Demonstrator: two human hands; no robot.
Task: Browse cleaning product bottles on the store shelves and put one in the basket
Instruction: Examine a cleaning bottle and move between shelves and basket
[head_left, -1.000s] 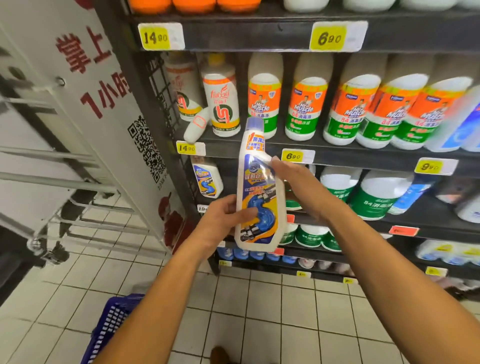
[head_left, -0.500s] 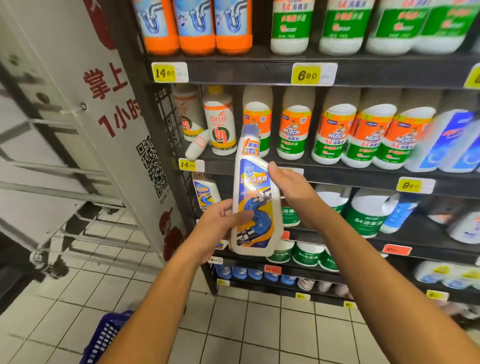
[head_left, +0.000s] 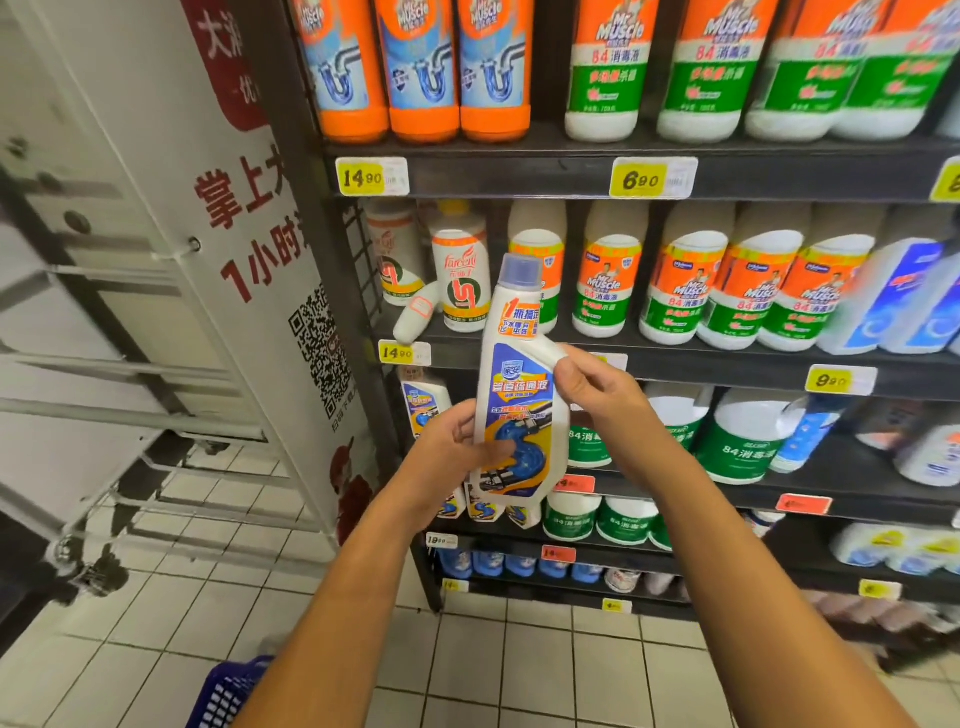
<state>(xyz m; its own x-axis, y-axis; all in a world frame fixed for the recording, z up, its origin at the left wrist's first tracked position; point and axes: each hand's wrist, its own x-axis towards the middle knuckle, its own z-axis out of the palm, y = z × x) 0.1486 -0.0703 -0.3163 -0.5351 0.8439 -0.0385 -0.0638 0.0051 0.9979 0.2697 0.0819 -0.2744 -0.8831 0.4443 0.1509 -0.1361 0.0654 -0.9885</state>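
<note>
I hold a white drain-cleaner bottle (head_left: 519, 395) with a blue cap and a blue-and-yellow label upright in front of the shelves. My left hand (head_left: 447, 457) grips its lower left side, thumb across the label. My right hand (head_left: 597, 389) pinches its upper right shoulder. A corner of the blue basket (head_left: 228, 691) shows at the bottom left, below my left forearm.
Dark shelves (head_left: 519, 176) hold orange drain-cleaner bottles (head_left: 423, 67) on top, rows of white, orange and green disinfectant bottles (head_left: 680, 280) beneath, and more of the same white bottle (head_left: 426, 402) behind my left hand. A white sign panel (head_left: 249, 249) stands left. White tiled floor (head_left: 545, 670) lies below.
The view has tilted upward, so the top shelf's orange bottles now show and the basket sits lower in frame. The bottle stays held in both hands, slightly more upright.
</note>
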